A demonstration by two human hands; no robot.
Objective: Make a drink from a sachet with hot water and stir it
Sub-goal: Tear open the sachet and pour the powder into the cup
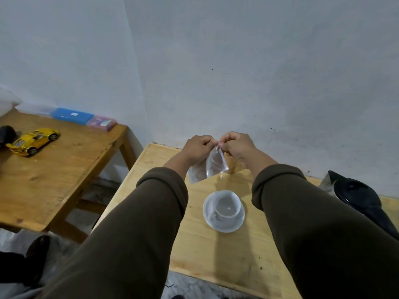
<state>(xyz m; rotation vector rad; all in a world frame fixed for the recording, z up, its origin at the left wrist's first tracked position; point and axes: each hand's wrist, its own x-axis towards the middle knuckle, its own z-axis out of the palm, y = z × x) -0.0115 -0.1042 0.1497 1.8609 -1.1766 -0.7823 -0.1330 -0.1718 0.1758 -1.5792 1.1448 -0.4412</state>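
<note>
Left hand (pixel 197 147) and right hand (pixel 235 145) pinch the sachet (pixel 212 167) top (above the cup (pixel 226 205)).

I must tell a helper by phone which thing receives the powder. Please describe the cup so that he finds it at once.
Look at the light wooden table against the grey wall, the one on the right of the two tables. Near its middle, below the two hands, a round white saucer lies. The small white cup stands on it, open and apparently empty, the only vessel there besides the black kettle.
</note>
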